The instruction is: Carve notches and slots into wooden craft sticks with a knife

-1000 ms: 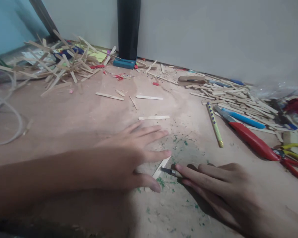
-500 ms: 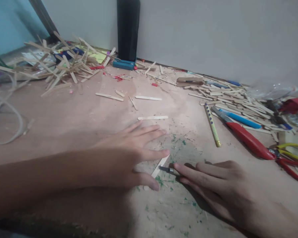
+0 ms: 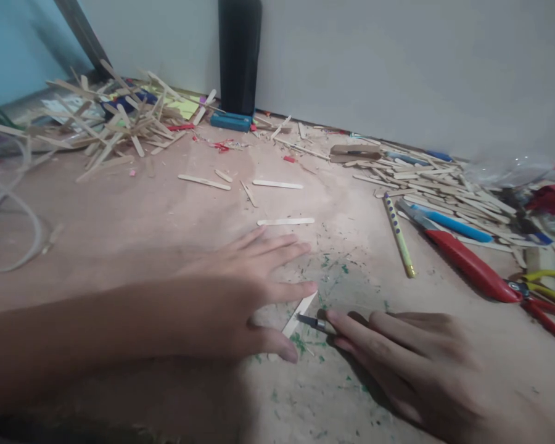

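My left hand (image 3: 254,290) lies with its fingers spread on the tabletop. Its index fingertip and thumb press down the two ends of a short wooden craft stick (image 3: 301,310), which lies slantwise; the thumb hides the near end. My right hand (image 3: 407,357) is closed around the handle of a craft knife (image 3: 312,320), held low over the table. The blade tip touches or is just above the middle of the stick. Most of the handle is hidden by my fingers. Just beyond my left fingertips lies another craft stick (image 3: 285,221).
A pile of craft sticks (image 3: 120,123) rises at back left; another (image 3: 457,191) spreads at back right. A yellow pencil (image 3: 400,237), red-handled cutter (image 3: 472,265), blue pen-like tool (image 3: 453,223) and yellow-and-red-handled tool (image 3: 546,302) lie right. A black upright object (image 3: 239,55) stands by the wall.
The view has shifted very slightly. Both hands, the stick and the knife keep nearly the same positions, with the blade still at the middle of the stick.
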The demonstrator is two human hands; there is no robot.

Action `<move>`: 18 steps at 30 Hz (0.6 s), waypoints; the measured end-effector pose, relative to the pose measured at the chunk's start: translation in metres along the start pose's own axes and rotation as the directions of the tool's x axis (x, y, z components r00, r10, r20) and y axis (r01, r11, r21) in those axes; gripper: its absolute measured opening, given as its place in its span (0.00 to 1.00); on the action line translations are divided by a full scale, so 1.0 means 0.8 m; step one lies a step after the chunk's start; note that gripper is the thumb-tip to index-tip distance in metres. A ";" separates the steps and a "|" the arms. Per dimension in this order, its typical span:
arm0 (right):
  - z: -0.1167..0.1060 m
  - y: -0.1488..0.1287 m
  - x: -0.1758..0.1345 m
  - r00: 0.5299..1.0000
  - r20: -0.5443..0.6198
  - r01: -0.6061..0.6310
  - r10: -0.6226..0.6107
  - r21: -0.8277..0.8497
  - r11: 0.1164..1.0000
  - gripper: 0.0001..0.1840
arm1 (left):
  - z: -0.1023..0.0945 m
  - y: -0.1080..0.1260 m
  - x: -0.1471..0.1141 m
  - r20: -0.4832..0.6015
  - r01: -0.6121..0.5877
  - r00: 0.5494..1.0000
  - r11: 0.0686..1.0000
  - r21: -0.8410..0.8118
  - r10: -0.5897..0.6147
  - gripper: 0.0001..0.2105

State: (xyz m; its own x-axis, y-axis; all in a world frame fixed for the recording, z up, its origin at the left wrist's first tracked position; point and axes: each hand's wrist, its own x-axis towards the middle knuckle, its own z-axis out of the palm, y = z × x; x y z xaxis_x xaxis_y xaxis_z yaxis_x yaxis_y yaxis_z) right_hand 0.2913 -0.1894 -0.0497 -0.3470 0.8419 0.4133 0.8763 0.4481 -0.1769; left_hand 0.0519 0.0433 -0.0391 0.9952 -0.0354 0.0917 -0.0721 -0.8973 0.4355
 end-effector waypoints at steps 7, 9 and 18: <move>0.005 -0.001 -0.002 0.999 -0.024 -0.047 0.048 0.053 0.998 0.13 | 0.002 -0.001 -0.001 -0.001 -0.008 1.000 1.000 0.009 0.008 0.40; 0.005 -0.001 -0.004 0.997 -0.031 -0.065 0.068 0.070 0.995 0.14 | 0.003 -0.002 -0.001 -0.010 -0.014 1.000 1.000 0.016 0.014 0.40; -0.001 -0.002 -0.004 0.999 0.016 -0.040 0.039 0.065 0.997 0.14 | -0.001 0.000 0.002 -0.006 0.007 1.000 1.000 0.006 -0.007 0.45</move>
State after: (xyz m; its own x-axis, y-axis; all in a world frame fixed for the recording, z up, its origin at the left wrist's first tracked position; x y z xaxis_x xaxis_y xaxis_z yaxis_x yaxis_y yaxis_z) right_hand 0.2914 -0.1932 -0.0500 -0.3178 0.8634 0.3919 0.8658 0.4328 -0.2513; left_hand 0.0533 0.0434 -0.0385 0.9952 -0.0267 0.0936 -0.0647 -0.9000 0.4311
